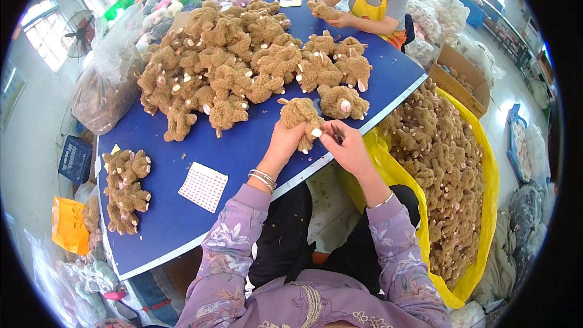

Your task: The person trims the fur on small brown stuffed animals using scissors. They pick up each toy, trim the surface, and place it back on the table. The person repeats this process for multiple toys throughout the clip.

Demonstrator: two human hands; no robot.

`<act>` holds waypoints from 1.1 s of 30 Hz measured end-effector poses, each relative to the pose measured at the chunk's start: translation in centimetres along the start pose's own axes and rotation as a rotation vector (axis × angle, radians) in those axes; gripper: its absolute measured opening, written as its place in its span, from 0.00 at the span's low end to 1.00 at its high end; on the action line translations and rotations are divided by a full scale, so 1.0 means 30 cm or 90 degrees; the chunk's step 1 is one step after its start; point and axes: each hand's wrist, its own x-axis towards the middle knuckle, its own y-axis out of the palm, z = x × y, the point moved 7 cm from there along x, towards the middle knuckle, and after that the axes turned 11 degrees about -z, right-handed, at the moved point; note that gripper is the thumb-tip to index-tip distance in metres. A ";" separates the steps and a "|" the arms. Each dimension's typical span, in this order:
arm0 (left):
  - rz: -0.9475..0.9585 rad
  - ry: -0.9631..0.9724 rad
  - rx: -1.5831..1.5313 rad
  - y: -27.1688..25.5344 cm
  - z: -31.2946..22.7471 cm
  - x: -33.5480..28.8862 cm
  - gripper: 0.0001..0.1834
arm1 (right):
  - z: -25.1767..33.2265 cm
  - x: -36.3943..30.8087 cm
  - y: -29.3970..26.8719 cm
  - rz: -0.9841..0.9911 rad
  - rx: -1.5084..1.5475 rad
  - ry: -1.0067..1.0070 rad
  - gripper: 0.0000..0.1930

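the left hand point(285, 140) grips one brown plush toy point(300, 115), right hand point(346, 146) pinches a small tool, big toy pile point(243, 61) waits.

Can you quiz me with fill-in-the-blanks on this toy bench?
1. The left hand grips a brown plush toy over the ____ table.
2. The right hand pinches a small dark ____.
3. The bag of toys beside the table is ____.

Missing: blue; tool; yellow
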 end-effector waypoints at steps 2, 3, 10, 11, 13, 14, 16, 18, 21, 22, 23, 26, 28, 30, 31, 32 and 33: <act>0.028 -0.010 0.013 0.016 -0.003 -0.008 0.15 | -0.008 0.008 -0.020 -0.011 -0.028 0.011 0.10; 0.030 -0.011 0.009 0.014 -0.001 -0.008 0.15 | -0.004 0.010 -0.022 0.003 -0.053 0.004 0.11; 0.063 -0.022 0.018 0.023 -0.001 -0.014 0.15 | 0.030 0.011 -0.033 0.082 -0.198 -0.115 0.12; 0.070 -0.023 0.028 0.026 0.001 -0.015 0.15 | 0.029 0.009 -0.031 0.094 -0.203 -0.125 0.12; 0.065 -0.026 0.011 0.023 0.002 -0.015 0.14 | 0.051 0.003 -0.029 0.112 -0.206 -0.118 0.13; 0.062 -0.028 0.002 0.022 0.002 -0.014 0.14 | 0.062 0.000 -0.027 0.121 -0.208 -0.115 0.13; 0.065 -0.017 0.015 0.023 -0.003 -0.017 0.14 | 0.068 -0.002 -0.027 0.115 -0.208 -0.108 0.12; 0.072 -0.005 0.034 0.028 -0.009 -0.020 0.13 | 0.065 -0.003 -0.027 0.101 -0.218 -0.103 0.13; 0.096 0.013 0.059 0.040 -0.016 -0.027 0.13 | 0.024 0.001 -0.027 0.066 -0.226 -0.079 0.14; 0.107 0.018 0.057 0.044 -0.017 -0.032 0.12 | -0.002 0.005 -0.028 0.052 -0.212 -0.057 0.14; 0.118 0.022 0.056 0.049 -0.019 -0.035 0.12 | -0.023 0.008 -0.030 0.038 -0.198 -0.035 0.14; 0.105 0.021 0.070 0.055 -0.028 -0.041 0.12 | -0.051 0.033 -0.045 -0.001 -0.162 0.028 0.14; 0.105 0.024 0.050 0.051 -0.015 -0.035 0.12 | -0.047 0.034 -0.037 -0.003 -0.177 0.004 0.14; 0.104 0.031 0.041 0.047 -0.011 -0.031 0.13 | -0.041 0.027 -0.027 -0.001 -0.175 -0.015 0.14; 0.103 0.036 0.042 0.046 -0.012 -0.030 0.13 | -0.037 0.018 -0.017 0.002 -0.164 -0.022 0.14; 0.102 0.041 0.043 0.046 -0.012 -0.028 0.13 | -0.033 0.014 -0.011 0.005 -0.154 -0.029 0.14; 0.099 0.040 0.037 0.042 -0.009 -0.027 0.13 | -0.028 0.013 -0.010 0.002 -0.156 -0.034 0.14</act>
